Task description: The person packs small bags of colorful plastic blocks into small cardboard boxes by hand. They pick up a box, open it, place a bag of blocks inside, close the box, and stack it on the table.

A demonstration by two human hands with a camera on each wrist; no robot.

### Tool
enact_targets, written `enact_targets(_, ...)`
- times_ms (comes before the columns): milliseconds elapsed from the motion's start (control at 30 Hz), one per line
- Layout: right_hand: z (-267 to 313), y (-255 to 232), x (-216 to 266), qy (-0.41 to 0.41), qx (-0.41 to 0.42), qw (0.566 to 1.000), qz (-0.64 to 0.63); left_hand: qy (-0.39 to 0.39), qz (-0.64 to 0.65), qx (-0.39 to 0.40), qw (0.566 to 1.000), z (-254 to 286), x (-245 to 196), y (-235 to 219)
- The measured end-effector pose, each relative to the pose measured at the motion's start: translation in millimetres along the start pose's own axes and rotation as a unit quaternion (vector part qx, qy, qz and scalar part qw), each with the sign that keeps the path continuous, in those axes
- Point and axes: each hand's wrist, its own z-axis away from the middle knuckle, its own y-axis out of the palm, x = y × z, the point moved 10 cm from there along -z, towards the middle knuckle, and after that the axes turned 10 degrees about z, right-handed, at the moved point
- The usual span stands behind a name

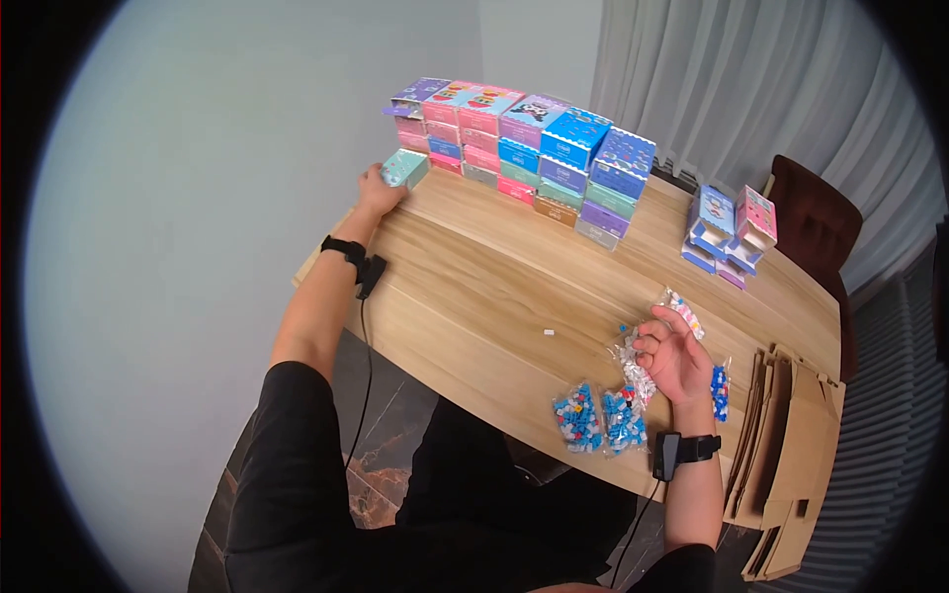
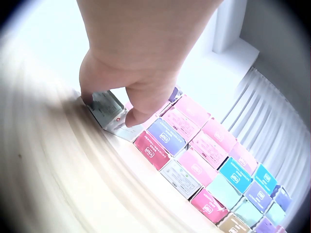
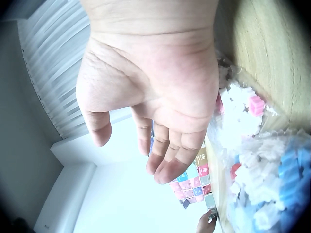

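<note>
At the left end of the table my left hand (image 1: 378, 193) grips a small mint-green box (image 1: 407, 168) by its sides. In the left wrist view, thumb and fingers straddle that box (image 2: 108, 110), beside the bottom row of a stack of colourful boxes (image 2: 194, 167). My right hand (image 1: 677, 366) is held palm up with loosely bent fingers and holds nothing. Around and below it lie clear bags: two with blue, white and red bricks (image 1: 578, 420), one with white pieces (image 1: 629, 364), one with pink and white pieces (image 1: 684, 314), and one with darker blue bricks (image 1: 721, 390).
The stacked box wall (image 1: 479, 153) runs along the table's far side. Several opened boxes (image 1: 714, 217) stand at the far right, near a brown chair (image 1: 819, 212). Flattened cardboard (image 1: 801, 435) leans over the right edge. One small white piece (image 1: 549, 332) lies mid-table.
</note>
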Motion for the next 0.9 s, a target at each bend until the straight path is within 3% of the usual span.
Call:
enact_targets(167, 1.8, 0.5, 1.8, 0.011, -0.005, 1.000, -0.001, 0.031, -0.019, -0.035, 0.999, -2.8, 5.5, -9.4)
enact_targets(233, 4.2, -0.8, 1.4, 0.013, -0.008, 1.000, -0.003, -0.001, 0.030, -0.088, 0.996, 18.0, -7.8, -20.6)
enact_targets(300, 4.2, -3.5, -0.6, 0.017, -0.008, 1.000, -0.005, 0.032, 0.213, -0.157, 0.964, 16.3, 23.9, -1.5)
enact_targets(367, 4.7, -4.7, -0.9, 0.016, -0.009, 1.000, -0.001, -0.083, 0.391, -0.041, 0.916, 77.6, -13.1, 49.1)
enact_targets(433, 4.5, -5.9, -1.3, 0.018, -0.010, 1.000, 0.004, -0.145, 0.530, 0.096, 0.830, 138.8, -69.7, 90.6)
enact_targets(500, 4.6, -7.1, -2.7, 0.024, -0.016, 1.000, 0.009, -0.197, 0.578, 0.169, 0.774, 188.0, -127.0, 116.6)
enact_targets(567, 4.5, -6.5, -3.1, 0.027, -0.020, 0.999, 0.008, -0.241, 0.608, 0.263, 0.709, 209.6, -155.5, 158.8)
enact_targets(700, 5.2, -6.3, -2.3, 0.027, -0.022, 0.999, 0.010, -0.309, 0.694, 0.386, 0.523, 233.1, -187.0, 212.2)
enact_targets(800, 5.9, -6.5, -2.3, 0.029, -0.025, 0.999, 0.013, -0.337, 0.687, 0.444, 0.466, 243.9, -181.7, 226.4)
enact_targets(900, 4.7, -4.8, -2.7, 0.027, -0.015, 0.999, 0.018, -0.345, 0.699, 0.452, 0.434, 241.9, -176.3, 223.3)
